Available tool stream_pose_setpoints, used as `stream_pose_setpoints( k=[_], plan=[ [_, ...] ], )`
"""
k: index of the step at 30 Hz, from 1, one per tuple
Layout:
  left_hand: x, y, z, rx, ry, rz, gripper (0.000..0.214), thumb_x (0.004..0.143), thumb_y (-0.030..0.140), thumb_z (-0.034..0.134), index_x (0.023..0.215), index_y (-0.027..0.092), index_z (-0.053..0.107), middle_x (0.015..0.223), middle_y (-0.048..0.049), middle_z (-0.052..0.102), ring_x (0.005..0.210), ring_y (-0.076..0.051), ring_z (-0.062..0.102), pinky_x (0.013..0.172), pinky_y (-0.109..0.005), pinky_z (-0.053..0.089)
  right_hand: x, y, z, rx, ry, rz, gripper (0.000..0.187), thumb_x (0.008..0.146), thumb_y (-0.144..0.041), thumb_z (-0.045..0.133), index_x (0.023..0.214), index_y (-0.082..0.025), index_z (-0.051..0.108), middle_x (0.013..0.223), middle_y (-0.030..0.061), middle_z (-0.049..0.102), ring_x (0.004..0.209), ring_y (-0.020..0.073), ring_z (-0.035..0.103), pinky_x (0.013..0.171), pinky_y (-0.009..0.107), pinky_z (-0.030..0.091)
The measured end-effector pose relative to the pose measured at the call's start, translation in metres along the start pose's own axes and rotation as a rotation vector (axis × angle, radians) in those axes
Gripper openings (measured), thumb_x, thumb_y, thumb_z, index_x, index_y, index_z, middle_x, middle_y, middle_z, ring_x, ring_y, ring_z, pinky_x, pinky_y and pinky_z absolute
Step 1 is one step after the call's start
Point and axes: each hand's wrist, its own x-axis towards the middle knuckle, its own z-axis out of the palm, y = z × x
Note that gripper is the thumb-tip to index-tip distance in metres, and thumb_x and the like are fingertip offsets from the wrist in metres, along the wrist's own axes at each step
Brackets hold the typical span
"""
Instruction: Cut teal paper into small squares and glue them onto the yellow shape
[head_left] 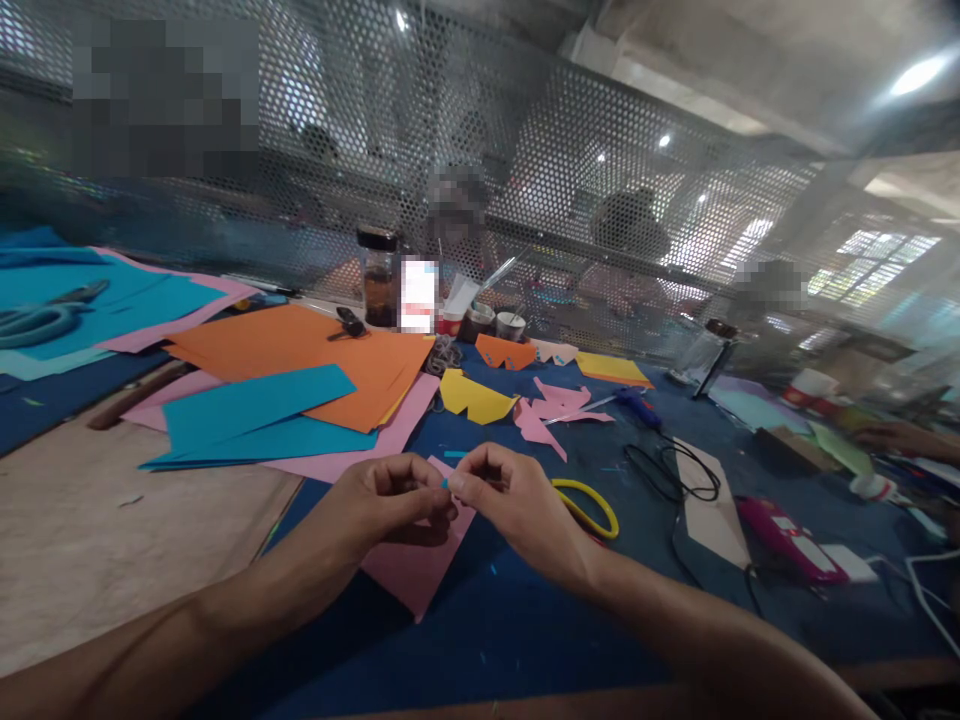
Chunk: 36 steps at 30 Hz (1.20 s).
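My left hand (401, 497) and my right hand (506, 490) meet in front of me, fingertips pinched together. A tiny blue bit of paper (445, 484) shows between the two thumbs. Beneath both hands lies a pink piece of paper (416, 575) with a pointed corner toward me. Beside my right hand is the yellow loop handle of scissors (600, 515), partly hidden by the hand. A thin blue paper strip (454, 454) lies just beyond my fingers.
Blue paper sheets (247, 415) and orange sheets (300, 345) are stacked at left. Cut pieces, yellow (476, 397) and pink (555, 405), lie ahead. At right are a blue glue gun (639, 407), a black cord and a magenta device (791, 540). A perforated metal screen (525, 200) stands behind.
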Motion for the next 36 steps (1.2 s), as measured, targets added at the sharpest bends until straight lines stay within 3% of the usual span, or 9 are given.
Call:
stream_pose_setpoints(
  k=[7, 18, 29, 36],
  plan=[
    [-0.0025, 0.0013, 0.0004, 0.046, -0.011, -0.015, 0.021, 0.072, 0.033, 0.087, 0.07, 0.019, 0.071, 0.067, 0.0019, 0.072, 0.067, -0.014, 0.068, 0.069, -0.025, 0.057, -0.001, -0.0031, 0.0006, -0.048, -0.012, 0.009, 0.013, 0.09, -0.029, 0.068, 0.086, -0.018, 0.066, 0.084, 0.0006, 0.069, 0.079, 0.015, 0.064, 0.073, 0.029, 0.049],
    [-0.003, 0.0023, 0.0008, 0.013, -0.044, 0.013, 0.022, 0.076, 0.038, 0.085, 0.077, 0.019, 0.074, 0.076, -0.0011, 0.074, 0.076, -0.017, 0.069, 0.077, -0.029, 0.06, 0.0012, 0.0016, -0.0008, 0.014, 0.039, 0.016, 0.016, 0.09, -0.032, 0.067, 0.084, -0.017, 0.066, 0.08, -0.0005, 0.066, 0.075, 0.0139, 0.06, 0.07, 0.028, 0.045],
    [-0.0007, -0.0006, -0.0018, 0.018, -0.005, 0.023, 0.027, 0.076, 0.042, 0.086, 0.071, 0.019, 0.073, 0.072, -0.0016, 0.074, 0.069, -0.015, 0.067, 0.072, -0.028, 0.059, 0.0004, 0.002, -0.0009, 0.033, -0.004, -0.03, 0.023, 0.097, -0.038, 0.062, 0.087, -0.017, 0.069, 0.085, 0.001, 0.069, 0.082, 0.0151, 0.063, 0.076, 0.029, 0.047],
    [-0.0017, -0.0002, -0.0016, 0.036, -0.013, 0.003, 0.025, 0.076, 0.041, 0.085, 0.072, 0.019, 0.074, 0.073, -0.0011, 0.074, 0.071, -0.016, 0.067, 0.074, -0.029, 0.059, 0.0005, 0.0037, 0.0, 0.023, -0.012, 0.004, 0.017, 0.09, -0.034, 0.068, 0.088, -0.017, 0.066, 0.084, 0.0013, 0.068, 0.078, 0.0153, 0.063, 0.072, 0.029, 0.048]
  ],
)
